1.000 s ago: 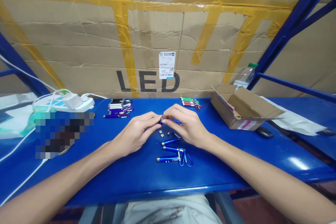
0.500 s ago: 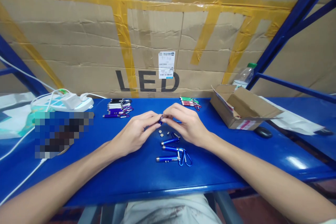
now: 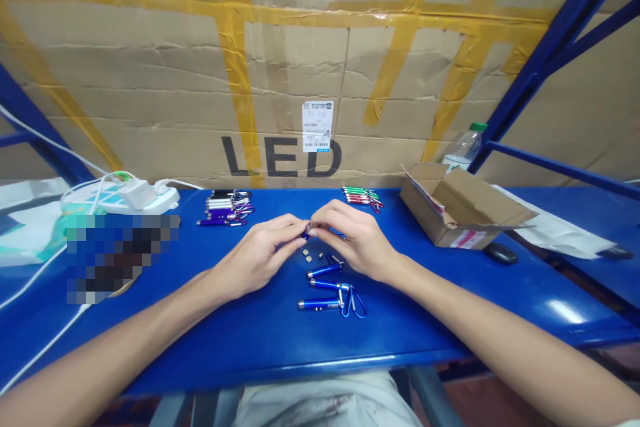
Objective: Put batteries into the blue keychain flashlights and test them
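While hovering just over table (image 3: 200,327), gripping blue torch (image 3: 306,234) between left hand (image 3: 257,257) and right hand (image 3: 357,241), both narrowed to pinches, close behind spare torches (image 3: 324,287).

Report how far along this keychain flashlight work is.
Apparently done: the black-and-purple flashlight row and the red-and-green row at the back. In hand: the left hand and right hand pinch one small blue flashlight together. Likely left: three blue flashlights and loose button cells near the hands.
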`<state>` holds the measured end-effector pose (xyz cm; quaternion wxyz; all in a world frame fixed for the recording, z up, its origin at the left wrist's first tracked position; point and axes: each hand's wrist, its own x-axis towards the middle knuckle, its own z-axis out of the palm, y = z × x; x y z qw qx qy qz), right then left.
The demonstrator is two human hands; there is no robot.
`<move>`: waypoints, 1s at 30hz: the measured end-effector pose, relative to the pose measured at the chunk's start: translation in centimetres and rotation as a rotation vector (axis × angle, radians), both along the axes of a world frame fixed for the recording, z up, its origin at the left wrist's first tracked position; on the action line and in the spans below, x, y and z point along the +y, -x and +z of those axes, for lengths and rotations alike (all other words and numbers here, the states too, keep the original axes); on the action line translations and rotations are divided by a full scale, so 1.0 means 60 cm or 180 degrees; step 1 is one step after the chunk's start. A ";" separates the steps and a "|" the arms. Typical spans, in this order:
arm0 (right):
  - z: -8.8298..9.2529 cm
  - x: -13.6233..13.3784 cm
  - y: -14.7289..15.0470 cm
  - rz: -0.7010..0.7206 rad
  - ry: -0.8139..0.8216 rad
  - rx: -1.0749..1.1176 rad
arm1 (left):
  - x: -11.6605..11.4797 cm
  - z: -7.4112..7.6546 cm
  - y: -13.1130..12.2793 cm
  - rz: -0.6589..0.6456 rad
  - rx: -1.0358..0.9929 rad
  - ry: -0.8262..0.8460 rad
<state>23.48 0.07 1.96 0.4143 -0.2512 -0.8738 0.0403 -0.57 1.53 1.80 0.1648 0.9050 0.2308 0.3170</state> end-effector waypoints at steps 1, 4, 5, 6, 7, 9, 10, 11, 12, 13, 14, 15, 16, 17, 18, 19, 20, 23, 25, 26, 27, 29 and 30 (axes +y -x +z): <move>0.000 0.000 0.000 -0.0002 0.0000 -0.0004 | 0.000 0.000 0.000 -0.0004 -0.0007 -0.0014; 0.001 0.000 0.000 -0.0005 -0.0010 -0.0032 | 0.000 0.000 -0.001 -0.0008 -0.0019 -0.0071; 0.001 0.000 -0.001 -0.0001 -0.0018 -0.0049 | 0.000 -0.001 -0.001 -0.0006 -0.0018 -0.0090; 0.001 0.001 -0.001 0.0004 -0.0018 -0.0069 | 0.000 -0.002 -0.002 -0.0005 -0.0021 -0.0107; 0.000 0.002 -0.002 0.0006 -0.0009 -0.0077 | 0.001 -0.003 -0.002 -0.0002 -0.0025 -0.0121; -0.002 0.005 -0.004 -0.0006 0.0051 -0.0059 | 0.002 -0.006 -0.002 0.0013 -0.0031 -0.0154; -0.003 0.006 -0.005 -0.0012 0.0105 -0.0033 | 0.002 -0.007 -0.002 0.0032 -0.0036 -0.0178; -0.003 0.007 -0.005 -0.0014 0.0168 0.0013 | 0.003 -0.008 -0.002 0.0057 -0.0037 -0.0213; -0.004 0.009 -0.006 -0.0010 0.0238 0.0074 | 0.004 -0.009 -0.001 0.0083 -0.0030 -0.0258; -0.004 0.009 -0.006 0.0005 0.0324 0.0145 | 0.005 -0.011 0.000 0.0106 -0.0023 -0.0312; -0.005 0.010 -0.006 0.0028 0.0433 0.0222 | 0.007 -0.012 0.001 0.0124 -0.0015 -0.0370; -0.005 0.010 -0.005 0.0052 0.0565 0.0308 | 0.009 -0.013 0.003 0.0138 -0.0005 -0.0430; -0.005 0.010 -0.004 0.0073 0.0726 0.0388 | 0.011 -0.014 0.004 0.0151 0.0004 -0.0495; -0.005 0.010 -0.003 0.0092 0.0916 0.0452 | 0.013 -0.016 0.006 0.0171 0.0010 -0.0567; -0.006 0.010 -0.002 0.0109 0.1125 0.0515 | 0.015 -0.017 0.008 0.0198 0.0024 -0.0644; -0.007 0.010 0.000 0.0123 0.1343 0.0584 | 0.017 -0.018 0.010 0.0228 0.0048 -0.0731; -0.009 0.011 0.002 0.0137 0.1569 0.0671 | 0.020 -0.019 0.012 0.0263 0.0087 -0.0823; -0.017 0.017 0.006 0.0256 0.2323 0.1032 | 0.025 -0.023 0.017 0.0322 0.0244 -0.1043; -0.022 0.021 0.007 0.0365 0.2790 0.1259 | 0.027 -0.025 0.018 0.0322 0.0324 -0.1113; -0.024 0.023 0.008 0.0406 0.2970 0.1345 | 0.028 -0.026 0.019 0.0322 0.0361 -0.1142; -0.025 0.025 0.008 0.0429 0.3111 0.1417 | 0.028 -0.027 0.020 0.0326 0.0398 -0.1181; -0.026 0.026 0.007 0.0443 0.3320 0.1552 | 0.028 -0.029 0.021 0.0357 0.0493 -0.1280; -0.026 0.026 0.007 0.0447 0.3415 0.1614 | 0.028 -0.029 0.021 0.0374 0.0545 -0.1334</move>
